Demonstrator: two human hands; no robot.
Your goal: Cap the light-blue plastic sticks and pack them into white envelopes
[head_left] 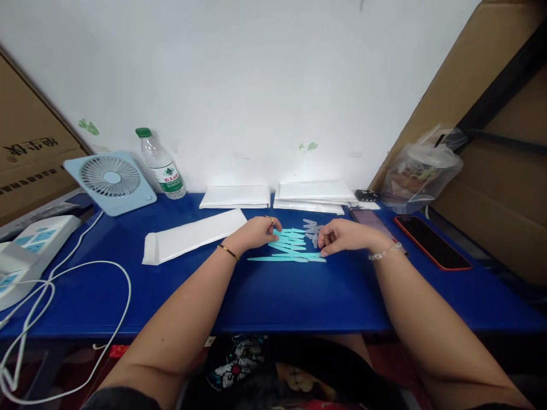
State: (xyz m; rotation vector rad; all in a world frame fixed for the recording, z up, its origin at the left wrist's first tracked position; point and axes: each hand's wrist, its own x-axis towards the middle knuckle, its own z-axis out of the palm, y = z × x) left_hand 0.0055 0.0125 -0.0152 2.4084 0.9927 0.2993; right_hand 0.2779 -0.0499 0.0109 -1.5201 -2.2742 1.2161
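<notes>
A small pile of thin turquoise plastic sticks (289,245) lies on the blue table (273,296), with a few pale lilac ones (311,228) behind it. My left hand (256,232), with a ring and a gold bracelet, rests at the pile's left edge, fingers curled and pinched on the ends of the sticks. My right hand (342,236), with a bead bracelet, sits at the pile's right edge, fingers curled down onto the sticks' other ends.
A long white packet (192,236) lies left of the hands. Two stacks of white packets (236,196) (314,196) sit by the wall. A small fan (111,182), a water bottle (161,165), a white cable (85,273), a red-cased phone (431,242) and a plastic bag (421,168) surround them.
</notes>
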